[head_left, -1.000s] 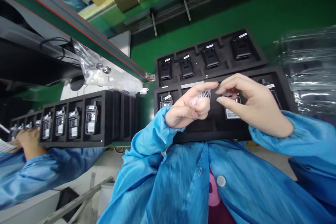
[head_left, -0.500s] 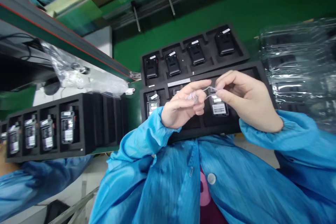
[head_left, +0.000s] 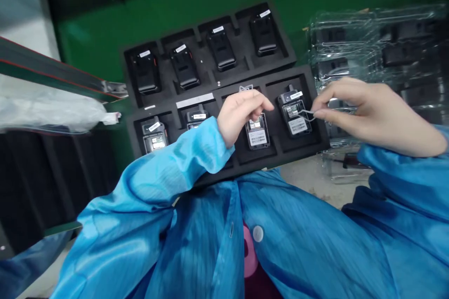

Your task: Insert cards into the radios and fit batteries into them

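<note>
My right hand [head_left: 345, 112] pinches a thin pale cord [head_left: 307, 113] between thumb and forefinger at the right end of the front tray. The cord's loop hangs over an open-backed handheld device [head_left: 298, 126] with a white label. My left hand [head_left: 242, 114] is closed, back of the hand up, over the third compartment. Pale loops of a cord bundle [head_left: 246, 88] stick out beyond its knuckles; its curled fingers hide the rest. Below that hand lies another open-backed device [head_left: 257, 136], partly covered.
Behind, a second black foam tray [head_left: 242, 68] holds several black devices face-down with white stickers. Clear plastic trays [head_left: 351, 37] are stacked at right. Dark foam trays [head_left: 56, 173] stand at left, with a plastic bag [head_left: 52, 107] above them. A co-worker's blue sleeve [head_left: 31, 261] shows at lower left.
My hands have moved apart. The right has drawn a single cord away from the bundle and over to the rightmost front device. The camera view has shifted right and closer.
</note>
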Motion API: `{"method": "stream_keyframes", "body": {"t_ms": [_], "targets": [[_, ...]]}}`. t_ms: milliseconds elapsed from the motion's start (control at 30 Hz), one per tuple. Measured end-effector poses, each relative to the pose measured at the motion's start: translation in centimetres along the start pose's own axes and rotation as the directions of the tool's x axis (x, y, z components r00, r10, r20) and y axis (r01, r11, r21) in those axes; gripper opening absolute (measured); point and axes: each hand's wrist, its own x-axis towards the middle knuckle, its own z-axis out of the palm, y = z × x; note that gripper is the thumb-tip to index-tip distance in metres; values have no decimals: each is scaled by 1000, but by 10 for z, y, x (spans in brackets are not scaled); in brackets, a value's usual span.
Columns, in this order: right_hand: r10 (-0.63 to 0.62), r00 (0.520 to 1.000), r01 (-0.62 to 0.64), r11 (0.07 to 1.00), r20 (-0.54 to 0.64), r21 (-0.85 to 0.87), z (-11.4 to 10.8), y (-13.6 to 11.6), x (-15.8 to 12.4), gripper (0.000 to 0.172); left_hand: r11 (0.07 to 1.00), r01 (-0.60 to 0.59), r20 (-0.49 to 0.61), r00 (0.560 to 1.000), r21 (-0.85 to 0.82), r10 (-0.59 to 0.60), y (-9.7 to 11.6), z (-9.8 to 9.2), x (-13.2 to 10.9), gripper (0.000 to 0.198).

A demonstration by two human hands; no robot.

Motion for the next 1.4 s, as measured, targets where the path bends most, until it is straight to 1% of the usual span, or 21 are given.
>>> {"method": "stream_keyframes", "body": {"t_ms": [67,100,167,233,300,333,400,467,567,667,767,867,933,1000,1067,1133,1167,1233,1300,1400], "targets": [[-48,994,52,998,101,-35,-1,18,2,23,966,-114,53,993,230,105,-3,3,3,34],[-66,990,72,996,127,-48,2,28,5,23,922,-171,103,984,347,144,-4,4,3,35],[-86,985,102,990,149,-102,13,48,13,20,784,-295,234,952,546,196,-8,6,4,33],[-89,982,121,975,169,-187,26,66,22,16,590,-423,372,903,687,214,-13,9,4,33],[-74,980,122,958,187,-261,36,79,30,15,395,-520,481,853,757,203,-21,12,5,38],[-67,980,119,951,188,-286,39,82,32,16,320,-548,514,836,773,189,-25,13,5,41],[-58,979,117,944,193,-310,41,83,34,17,214,-567,545,823,795,159,-34,16,7,45],[-57,978,119,942,201,-314,38,80,35,17,146,-550,534,834,822,138,-40,18,10,47],[-58,973,131,937,224,-325,31,74,34,17,97,-515,506,856,852,103,-45,22,15,49],[-60,965,148,929,256,-340,26,71,36,18,69,-517,515,856,853,47,-44,27,19,48],[-62,961,170,900,268,-402,28,71,39,20,20,-528,528,849,849,-3,-40,33,21,46],[-72,964,186,871,255,-456,34,72,40,17,9,-531,531,847,847,-30,-38,36,22,47],[-68,968,171,882,242,-439,37,73,39,16,11,-528,528,849,849,-26,-38,37,22,46],[-72,978,147,905,195,-399,37,74,34,17,12,-530,530,848,848,-10,-40,36,21,46],[-93,990,125,920,104,-372,35,75,25,23,15,-543,543,839,839,19,-41,34,19,47],[-124,992,117,916,7,-383,32,76,12,24,15,-560,558,828,829,59,-42,31,18,48],[-145,989,124,907,-23,-402,31,77,5,24,9,-564,562,823,826,83,-43,30,18,48],[-194,981,161,878,-27,-450,33,77,-8,25,-21,-569,566,815,822,124,-45,28,19,46],[-218,976,197,841,18,-504,37,77,-20,27,-61,-571,574,806,818,145,-48,28,21,45],[-208,976,206,806,60,-554,44,75,-30,30,-93,-579,586,800,810,125,-50,29,22,43]]}}
